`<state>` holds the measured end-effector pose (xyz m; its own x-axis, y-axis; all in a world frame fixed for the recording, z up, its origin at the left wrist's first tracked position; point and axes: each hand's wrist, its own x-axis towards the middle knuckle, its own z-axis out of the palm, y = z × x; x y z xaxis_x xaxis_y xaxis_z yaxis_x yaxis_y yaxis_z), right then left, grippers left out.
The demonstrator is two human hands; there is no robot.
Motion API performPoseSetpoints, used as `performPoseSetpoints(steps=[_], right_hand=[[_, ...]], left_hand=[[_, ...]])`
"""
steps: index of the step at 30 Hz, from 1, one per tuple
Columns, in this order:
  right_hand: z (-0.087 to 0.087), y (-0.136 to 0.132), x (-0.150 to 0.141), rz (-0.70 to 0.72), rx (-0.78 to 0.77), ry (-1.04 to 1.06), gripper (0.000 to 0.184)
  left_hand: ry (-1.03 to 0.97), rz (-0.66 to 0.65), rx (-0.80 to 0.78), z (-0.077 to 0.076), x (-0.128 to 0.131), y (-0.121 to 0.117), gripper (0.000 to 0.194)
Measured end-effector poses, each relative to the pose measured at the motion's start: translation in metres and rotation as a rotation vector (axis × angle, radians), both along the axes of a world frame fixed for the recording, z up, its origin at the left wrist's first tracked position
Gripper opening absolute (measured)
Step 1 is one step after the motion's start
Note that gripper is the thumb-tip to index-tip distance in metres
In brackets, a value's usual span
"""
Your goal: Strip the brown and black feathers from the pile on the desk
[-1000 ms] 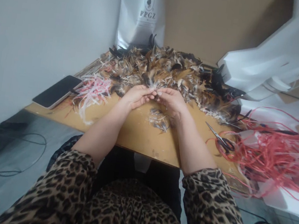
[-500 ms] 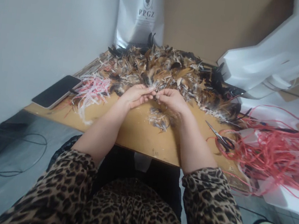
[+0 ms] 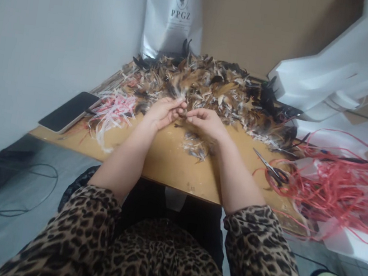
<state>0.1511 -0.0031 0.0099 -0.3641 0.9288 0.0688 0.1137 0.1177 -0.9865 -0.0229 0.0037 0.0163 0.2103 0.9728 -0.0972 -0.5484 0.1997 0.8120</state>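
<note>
Between the thumb and fingers of my left hand is a feather, its pale end at the fingertips and its darker part pointing up and away. My right hand is pinched closed just to the right; whatever its fingertips hold is too small to make out. Behind both hands spreads a large heap of brown, black and white feathers. A small pile of greyish feather bits lies on the tabletop, below my right hand.
A phone and pink-white strips lie at the left. Scissors rest right of my right forearm, beside a tangle of red strings. A silver bag stands behind the heap; white sheeting hangs at the right.
Both hands have shifted slightly left, and their fingertips are a little farther apart. The feather in my left hand now shows more clearly. The surrounding things stay put.
</note>
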Motion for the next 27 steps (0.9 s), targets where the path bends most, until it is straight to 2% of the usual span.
performPoseSetpoints(steps=[5, 10, 14, 16, 18, 21, 23, 25, 27], right_hand=[[-0.016, 0.006, -0.018, -0.126, 0.309, -0.442, 0.015], [-0.014, 0.002, -0.038, -0.119, 0.613, -0.833, 0.024], [-0.015, -0.008, -0.054, -0.079, 0.668, -0.998, 0.031], [-0.018, -0.010, -0.061, -0.121, 0.668, -1.070, 0.035], [-0.020, -0.010, -0.066, -0.163, 0.667, -1.116, 0.030], [-0.018, -0.006, -0.061, -0.163, 0.603, -1.139, 0.026], [-0.013, -0.002, -0.048, -0.134, 0.493, -1.065, 0.020], [-0.008, 0.002, -0.029, -0.117, 0.343, -0.830, 0.011], [-0.004, 0.006, -0.011, -0.173, 0.172, -0.481, 0.012]], left_hand=[[-0.113, 0.234, 0.008, 0.008, -0.019, 0.008, 0.007], [-0.096, 0.291, 0.008, 0.005, -0.021, 0.012, 0.010], [-0.058, 0.285, 0.007, 0.003, -0.016, 0.010, 0.012], [-0.041, 0.270, -0.002, 0.004, -0.015, 0.009, 0.012], [-0.031, 0.254, -0.008, 0.004, -0.014, 0.009, 0.011], [-0.047, 0.251, 0.000, 0.005, -0.015, 0.008, 0.011], [-0.064, 0.252, 0.009, 0.005, -0.016, 0.008, 0.011], [-0.079, 0.241, 0.019, 0.005, -0.016, 0.008, 0.009], [-0.086, 0.224, 0.031, 0.005, -0.016, 0.007, 0.008]])
